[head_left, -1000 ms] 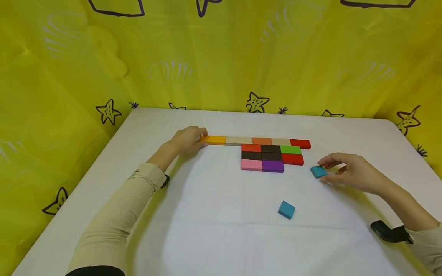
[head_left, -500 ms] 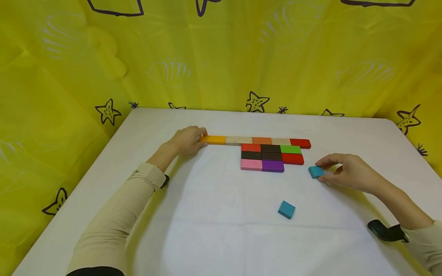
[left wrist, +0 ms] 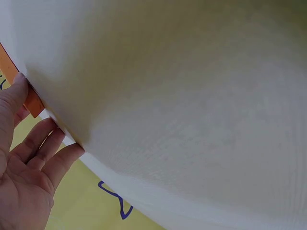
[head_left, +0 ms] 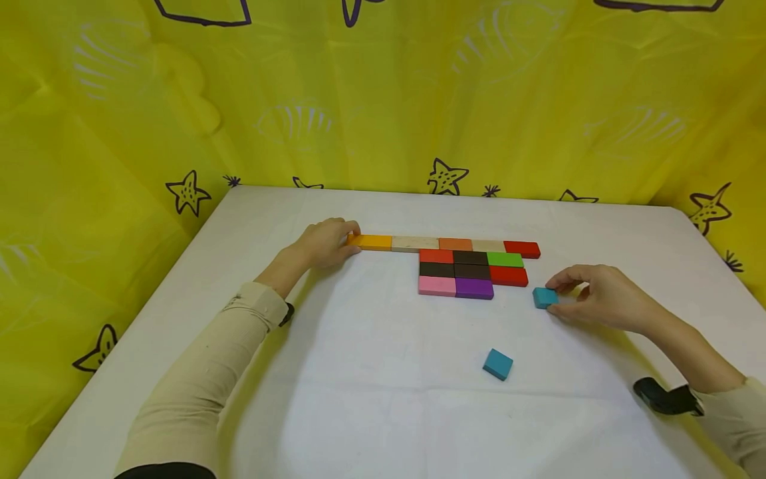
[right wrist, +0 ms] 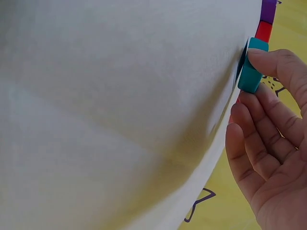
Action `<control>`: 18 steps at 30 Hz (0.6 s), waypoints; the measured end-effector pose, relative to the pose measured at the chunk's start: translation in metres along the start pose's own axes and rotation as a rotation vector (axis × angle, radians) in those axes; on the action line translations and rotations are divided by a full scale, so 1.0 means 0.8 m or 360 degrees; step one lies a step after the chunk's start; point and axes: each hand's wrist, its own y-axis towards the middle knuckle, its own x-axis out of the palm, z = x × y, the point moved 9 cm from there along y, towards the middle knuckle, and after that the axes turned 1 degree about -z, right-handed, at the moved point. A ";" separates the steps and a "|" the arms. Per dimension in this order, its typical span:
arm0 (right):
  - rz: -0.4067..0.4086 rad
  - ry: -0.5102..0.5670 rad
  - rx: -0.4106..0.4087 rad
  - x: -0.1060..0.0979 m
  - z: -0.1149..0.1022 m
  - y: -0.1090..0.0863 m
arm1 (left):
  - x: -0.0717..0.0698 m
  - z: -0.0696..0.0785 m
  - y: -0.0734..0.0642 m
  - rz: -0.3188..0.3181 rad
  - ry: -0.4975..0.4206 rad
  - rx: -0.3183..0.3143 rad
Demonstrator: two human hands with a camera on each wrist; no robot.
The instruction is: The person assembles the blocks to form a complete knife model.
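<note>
At the far left end of a row of flat coloured blocks, my left hand (head_left: 327, 243) holds the orange-yellow block (head_left: 375, 243) between thumb and fingers. The left wrist view shows the thumb on that orange block's end (left wrist: 34, 103). My right hand (head_left: 604, 298) pinches a teal block (head_left: 544, 297) by its edges, right of the red block (head_left: 509, 276) and apart from it. In the right wrist view, the thumb lies on the teal block (right wrist: 250, 74). Nearer the front lies a second teal block (head_left: 498, 364), turned at an angle.
The row continues with a pale wood block (head_left: 415, 243), an orange one (head_left: 455, 244) and a red end block (head_left: 522, 249). Below sit dark, green (head_left: 505, 259), pink (head_left: 437, 286) and purple (head_left: 474, 287) blocks. A yellow curtain (head_left: 383, 100) borders the white table (head_left: 371, 412).
My right hand has shifted slightly left with the teal block, which has turned straighter and come nearer the block group. The left hand stays in place.
</note>
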 end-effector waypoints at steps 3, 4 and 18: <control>0.0022 -0.0006 -0.0027 -0.002 -0.002 0.004 | 0.000 0.000 0.000 0.0001 0.0005 0.0000; 0.0028 -0.0004 -0.0034 -0.003 -0.002 0.006 | 0.000 0.000 0.000 0.0001 0.0007 0.0000; 0.0081 -0.0025 0.0020 -0.011 0.005 0.035 | 0.001 0.000 0.000 0.0005 -0.0008 0.0007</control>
